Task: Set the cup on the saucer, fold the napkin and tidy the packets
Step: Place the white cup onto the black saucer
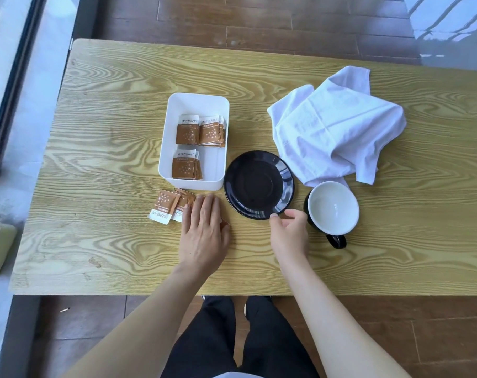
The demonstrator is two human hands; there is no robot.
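Wooden table point(101, 148), left hand point(203, 227) flat on packets point(166, 204)

Saucer point(258, 184) placed mid-table point(95, 132); tray point(196, 105) just left, packets point(187, 129) stacked inside, loose packets point(165, 204) before it. Cup point(332, 207) set right of saucer; napkin point(338, 126) heaped behind.

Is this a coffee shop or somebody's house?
Probably a café: a white tray of branded sugar packets, a black saucer and coffee cup on a wooden table.
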